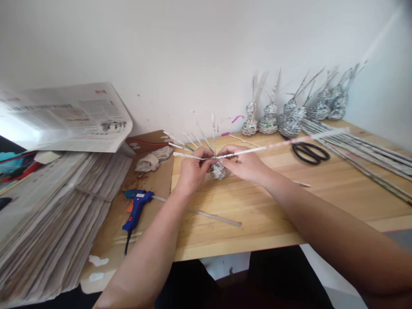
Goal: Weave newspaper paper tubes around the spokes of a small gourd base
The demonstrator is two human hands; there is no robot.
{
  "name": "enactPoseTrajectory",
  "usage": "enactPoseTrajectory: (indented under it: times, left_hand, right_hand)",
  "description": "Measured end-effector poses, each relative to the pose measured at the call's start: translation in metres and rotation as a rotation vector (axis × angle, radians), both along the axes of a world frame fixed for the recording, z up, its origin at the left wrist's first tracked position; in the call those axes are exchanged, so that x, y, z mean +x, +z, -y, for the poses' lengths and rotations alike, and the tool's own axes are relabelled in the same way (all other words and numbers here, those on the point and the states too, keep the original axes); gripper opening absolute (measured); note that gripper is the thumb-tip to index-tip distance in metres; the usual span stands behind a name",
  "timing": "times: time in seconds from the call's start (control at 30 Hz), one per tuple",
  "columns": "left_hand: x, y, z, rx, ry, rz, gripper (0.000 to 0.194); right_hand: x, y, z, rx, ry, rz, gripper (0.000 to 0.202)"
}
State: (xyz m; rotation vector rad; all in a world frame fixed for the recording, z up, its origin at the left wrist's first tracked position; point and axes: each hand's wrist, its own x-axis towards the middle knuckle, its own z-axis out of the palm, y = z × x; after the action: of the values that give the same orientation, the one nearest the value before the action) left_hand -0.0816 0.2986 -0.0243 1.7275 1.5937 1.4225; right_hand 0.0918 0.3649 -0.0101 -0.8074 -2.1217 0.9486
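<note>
A small woven newspaper piece [219, 170] is between my two hands above the wooden table, its thin paper strips fanning up and to the left. My left hand [194, 170] is closed on its left side, fingers pinched near the rim. On the right, my right hand [243, 161] pinches a long rolled paper strip [273, 146], which runs from the woven piece up to the right. The hands almost meet at the top of the piece, and their fingertips partly hide the weaving there.
Finished woven pieces [268, 118] line the wall. Black scissors [310, 153] and paper rolls [363, 150] lie on the right of the table [257, 206]. A blue glue gun [137, 209] with a clear stick, a crumpled cloth [154, 159] and stacked newspapers [71, 201] are left.
</note>
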Motion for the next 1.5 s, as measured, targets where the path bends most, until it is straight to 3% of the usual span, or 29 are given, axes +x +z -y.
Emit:
enactPoseTrajectory:
  times: [0.2,0.4,0.6,0.83,1.07,1.17,1.37,1.5]
  left_hand:
    - [-0.001,-0.003,0.001,-0.016,-0.029,0.018,0.014]
    - [-0.001,0.001,0.003,-0.020,-0.036,-0.089,0.027]
    - [-0.003,0.002,0.001,0.005,-0.057,-0.136,0.009]
    - [-0.003,0.003,0.003,-0.024,0.021,-0.246,0.005]
    - [-0.008,0.003,0.002,0.058,-0.033,-0.244,0.011]
    - [-0.012,0.006,0.001,0.086,-0.072,-0.277,0.012]
    - [-0.016,-0.002,0.001,0.148,-0.059,-0.321,0.011]
    - [-0.015,-0.012,-0.002,0.219,-0.097,-0.314,0.008]
  right_hand:
    - [-0.001,-0.004,-0.004,-0.021,0.020,-0.043,0.010]
    - [-0.001,-0.004,-0.002,0.011,0.024,-0.001,0.015]
    - [-0.001,-0.005,-0.002,0.016,0.032,0.008,0.015]
    - [0.004,0.000,-0.006,0.038,-0.021,0.086,0.011]
    - [0.008,0.004,-0.002,-0.059,0.241,0.120,0.013]
    - [0.007,0.002,-0.001,0.025,0.209,0.036,0.015]
    - [0.008,-0.001,-0.006,0.356,0.117,-0.041,0.029]
    - [0.005,-0.005,-0.007,0.393,0.001,-0.019,0.016]
